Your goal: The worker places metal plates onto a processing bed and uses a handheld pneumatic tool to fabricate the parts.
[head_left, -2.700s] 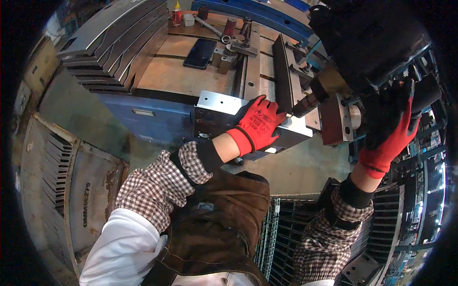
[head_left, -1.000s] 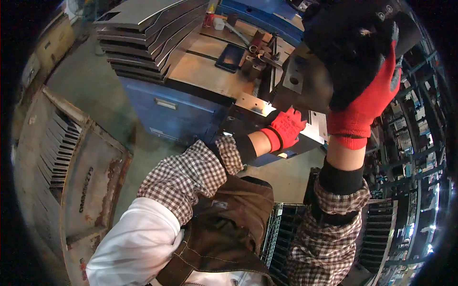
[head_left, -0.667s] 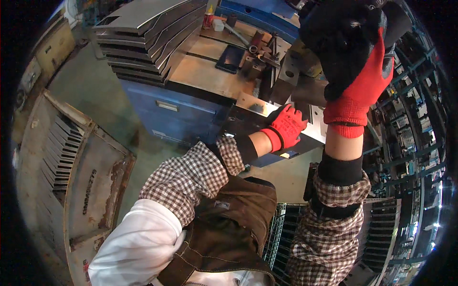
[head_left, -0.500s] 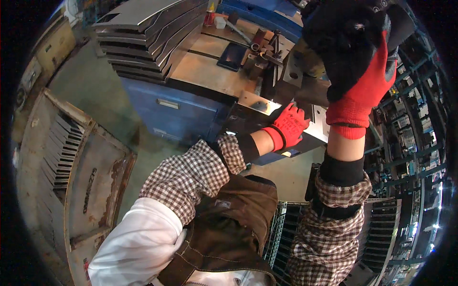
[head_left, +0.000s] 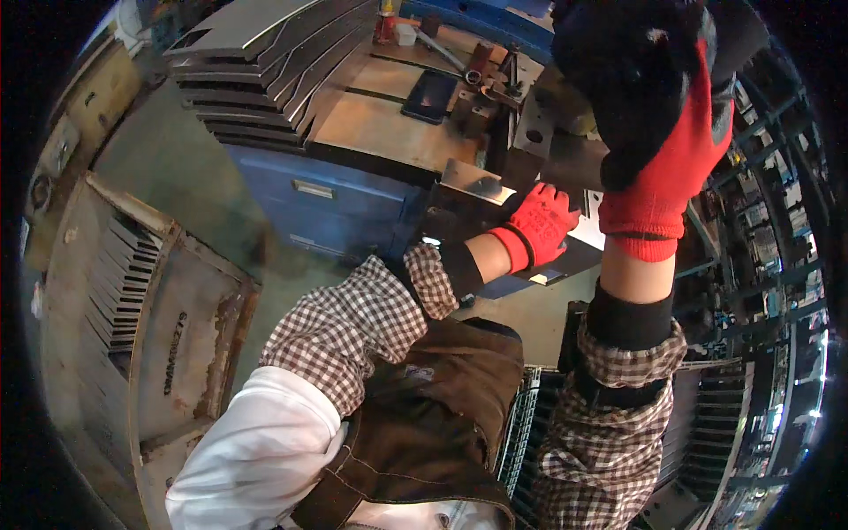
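My left hand (head_left: 537, 228), in a red glove, rests at the front of the machine with its fingers bent over a shiny flat metal plate (head_left: 589, 223). Its fingertips are partly hidden behind the knuckles. A small bent metal piece (head_left: 475, 179) stands just left of it. Raised high and close to the camera, my right hand (head_left: 667, 132) wears a red glove with a black coated palm. Its fingers are closed around something dark at the upper right, which I cannot make out. A steel block with a hole (head_left: 535, 132) sits between the hands.
Stacked bent sheet-metal parts (head_left: 274, 75) lie on a blue cabinet (head_left: 344, 199). A dark phone-like slab (head_left: 430, 96), a wrench (head_left: 440, 49) and a red bottle (head_left: 385, 26) are on the worktop. A rusty metal bin (head_left: 190, 327) stands left, crowded shelving (head_left: 777, 221) right.
The view has shifted slightly. My left hand stays at the plate, its fingers a little farther right. My right hand remains raised in nearly the same place.
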